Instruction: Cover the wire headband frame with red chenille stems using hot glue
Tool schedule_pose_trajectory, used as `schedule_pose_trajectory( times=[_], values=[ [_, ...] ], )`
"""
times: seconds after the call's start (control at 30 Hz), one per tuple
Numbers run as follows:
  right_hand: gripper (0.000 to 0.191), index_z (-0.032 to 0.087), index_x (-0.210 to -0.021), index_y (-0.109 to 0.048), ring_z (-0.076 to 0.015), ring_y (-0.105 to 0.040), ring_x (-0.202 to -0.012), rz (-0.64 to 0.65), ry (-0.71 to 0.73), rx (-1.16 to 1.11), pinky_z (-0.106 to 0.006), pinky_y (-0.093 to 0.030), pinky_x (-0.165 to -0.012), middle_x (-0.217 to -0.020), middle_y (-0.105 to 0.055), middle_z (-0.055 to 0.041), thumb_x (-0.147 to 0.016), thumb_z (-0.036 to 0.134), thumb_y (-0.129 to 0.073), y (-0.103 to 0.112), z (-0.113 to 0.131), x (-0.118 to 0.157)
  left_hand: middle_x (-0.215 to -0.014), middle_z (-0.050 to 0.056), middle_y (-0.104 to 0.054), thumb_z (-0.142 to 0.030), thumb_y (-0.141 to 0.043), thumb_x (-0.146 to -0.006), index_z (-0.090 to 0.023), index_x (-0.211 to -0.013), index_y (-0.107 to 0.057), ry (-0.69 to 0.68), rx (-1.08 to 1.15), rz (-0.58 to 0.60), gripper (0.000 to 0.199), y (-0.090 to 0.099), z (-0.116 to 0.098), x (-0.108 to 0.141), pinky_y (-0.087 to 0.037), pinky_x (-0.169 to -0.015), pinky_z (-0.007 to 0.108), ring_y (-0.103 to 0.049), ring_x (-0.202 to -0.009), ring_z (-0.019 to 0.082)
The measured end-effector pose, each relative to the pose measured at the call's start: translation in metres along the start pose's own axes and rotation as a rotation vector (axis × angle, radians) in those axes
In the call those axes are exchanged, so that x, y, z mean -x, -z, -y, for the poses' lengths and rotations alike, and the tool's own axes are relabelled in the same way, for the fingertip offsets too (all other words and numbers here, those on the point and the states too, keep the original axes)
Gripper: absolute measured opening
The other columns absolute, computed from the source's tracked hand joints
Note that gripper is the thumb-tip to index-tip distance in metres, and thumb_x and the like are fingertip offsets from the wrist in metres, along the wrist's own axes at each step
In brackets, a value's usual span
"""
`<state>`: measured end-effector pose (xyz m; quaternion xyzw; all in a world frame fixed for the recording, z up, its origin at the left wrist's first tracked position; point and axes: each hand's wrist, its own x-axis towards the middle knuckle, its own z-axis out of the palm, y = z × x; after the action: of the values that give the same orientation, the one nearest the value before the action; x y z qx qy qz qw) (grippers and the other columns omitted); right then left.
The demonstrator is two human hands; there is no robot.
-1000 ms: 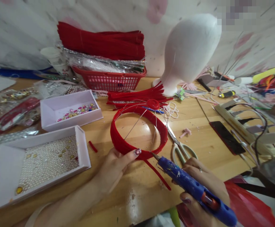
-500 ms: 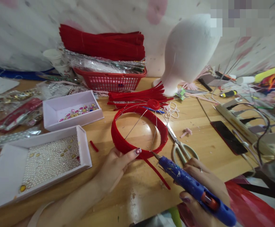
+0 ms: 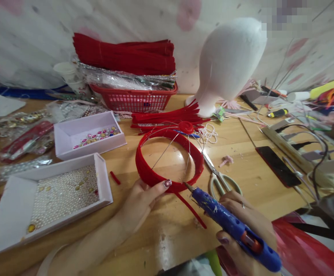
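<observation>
My left hand (image 3: 141, 203) pinches the near edge of a red fuzzy ring-shaped band (image 3: 145, 173), thumb on the outside. Thin wires arch over the band, and a red coiled disc (image 3: 185, 127) sits at its far rim. From the near edge a loose red strip (image 3: 191, 211) hangs down to the right. My right hand (image 3: 247, 226) is wrapped round a blue hot glue gun (image 3: 221, 212). Its metal nozzle meets the band's near right edge, or is very close to it. Scissors (image 3: 218, 176) with pale handles lie just beyond the glue gun.
At left stand a white box of pearl beads (image 3: 103, 180) and a smaller box of gems (image 3: 89, 155). Behind are a red basket (image 3: 135, 100) with red strips and a white foam head (image 3: 230, 57). A phone (image 3: 277, 166) and a power strip (image 3: 290, 153) lie right.
The glue gun and my right hand have shifted very slightly left, the nozzle staying at the band's edge. My left hand and the band hold nearly still.
</observation>
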<state>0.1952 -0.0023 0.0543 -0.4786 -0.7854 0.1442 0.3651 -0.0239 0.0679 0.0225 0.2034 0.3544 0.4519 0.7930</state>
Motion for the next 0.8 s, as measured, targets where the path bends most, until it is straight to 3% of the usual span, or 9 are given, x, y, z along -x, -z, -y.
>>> schedule_pose_trajectory(
  times=[0.43,0.8],
  values=[
    [0.015,0.020,-0.092,-0.061,-0.0197,-0.056,-0.064,-0.060,0.038,0.013,-0.032,-0.047,-0.053,-0.070,-0.058,-0.0024,-0.090,0.035,-0.064,-0.0008,0.0013,-0.0068,-0.094,0.008,-0.083,-0.029,-0.093,-0.065,-0.016,-0.111,-0.077,-0.001,-0.014,-0.011,0.051,-0.0005,0.0003,0.0000,-0.056,-0.099,0.038,-0.076,-0.100,0.026],
    [0.016,0.021,-0.091,-0.062,-0.0199,-0.057,-0.063,-0.086,0.028,0.023,-0.032,-0.048,-0.052,-0.068,-0.058,-0.0022,-0.087,0.036,-0.068,-0.0023,0.0000,-0.0094,-0.094,0.010,-0.083,-0.031,-0.092,-0.067,-0.013,-0.098,-0.079,0.025,-0.016,-0.006,0.038,0.0009,0.0012,0.0002,-0.057,-0.095,0.033,-0.076,-0.098,0.024]
  ],
)
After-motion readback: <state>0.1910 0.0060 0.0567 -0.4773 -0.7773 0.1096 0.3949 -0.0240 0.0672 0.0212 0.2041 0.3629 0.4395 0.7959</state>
